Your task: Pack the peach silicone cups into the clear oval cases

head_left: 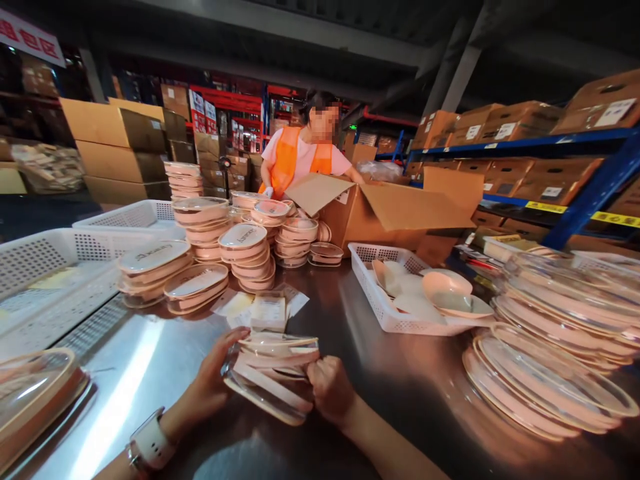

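Note:
A small stack of oval pink boxes with clear lids [273, 373] is between my hands, tilted above the metal table [150, 413]. My left hand [217, 370], with a watch on its wrist, is wrapped around the left end of the stack. At the right end, my right hand [334, 392] is closed, its fingers curled against the boxes' edges. A pale band crosses the front of the stack; I cannot tell whether it is part of a box. Just behind lie some paper slips [270, 308].
Piles of similar boxes [245, 250] stand behind and left, with more stacked at right [545, 373]. A white basket [373, 293] holds pale, curved pieces. White crates [30, 267] line the left. A co-worker in an orange vest [286, 160] stands behind an open carton [380, 213].

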`<state>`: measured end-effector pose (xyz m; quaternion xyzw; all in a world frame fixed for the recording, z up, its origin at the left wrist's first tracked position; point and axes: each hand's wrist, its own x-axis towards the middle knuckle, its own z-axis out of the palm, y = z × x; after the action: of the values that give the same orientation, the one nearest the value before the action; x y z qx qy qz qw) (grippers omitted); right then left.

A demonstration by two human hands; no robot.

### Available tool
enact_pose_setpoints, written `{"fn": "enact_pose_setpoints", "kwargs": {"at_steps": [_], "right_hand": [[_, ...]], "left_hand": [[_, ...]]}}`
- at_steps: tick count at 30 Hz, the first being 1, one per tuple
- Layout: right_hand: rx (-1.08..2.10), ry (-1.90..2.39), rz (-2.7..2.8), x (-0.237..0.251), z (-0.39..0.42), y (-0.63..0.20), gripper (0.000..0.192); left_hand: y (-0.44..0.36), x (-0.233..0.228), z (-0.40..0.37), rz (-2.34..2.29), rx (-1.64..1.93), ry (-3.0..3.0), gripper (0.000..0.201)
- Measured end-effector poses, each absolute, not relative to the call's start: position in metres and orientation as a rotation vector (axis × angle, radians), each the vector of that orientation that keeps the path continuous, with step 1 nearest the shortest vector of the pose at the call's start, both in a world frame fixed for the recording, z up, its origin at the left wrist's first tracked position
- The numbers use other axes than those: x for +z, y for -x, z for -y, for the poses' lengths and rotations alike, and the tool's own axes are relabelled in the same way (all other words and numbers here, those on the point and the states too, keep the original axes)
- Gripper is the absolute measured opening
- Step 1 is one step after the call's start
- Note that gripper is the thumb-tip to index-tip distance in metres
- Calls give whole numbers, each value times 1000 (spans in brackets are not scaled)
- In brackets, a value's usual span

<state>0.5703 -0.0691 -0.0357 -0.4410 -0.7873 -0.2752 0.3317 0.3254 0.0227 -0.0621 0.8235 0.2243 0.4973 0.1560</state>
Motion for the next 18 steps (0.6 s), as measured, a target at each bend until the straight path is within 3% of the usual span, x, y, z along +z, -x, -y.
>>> {"fn": "enact_pose_setpoints", "kwargs": {"at_steps": [4,8,11,14,18], "right_hand": [[-530,1089,2057,-21,74,-587,46],[-286,1221,1518,-5,67,-614,26],[-135,1319,1028,-1,55,-619,32],[188,1293,875,-6,50,-604,38],[661,1206,903,-16,58,-568,35]], "left_hand": [[-317,-61,-40,-683,1530,-2377,61],[-284,-51,-78,-978,1772,-2233,56],[-272,-42,-90,-1238,1936,-2103,62],[-287,-36,-71,-1318,1925,-2289,74],[-315,-34,-29,-939,1737,-2547,79]]}}
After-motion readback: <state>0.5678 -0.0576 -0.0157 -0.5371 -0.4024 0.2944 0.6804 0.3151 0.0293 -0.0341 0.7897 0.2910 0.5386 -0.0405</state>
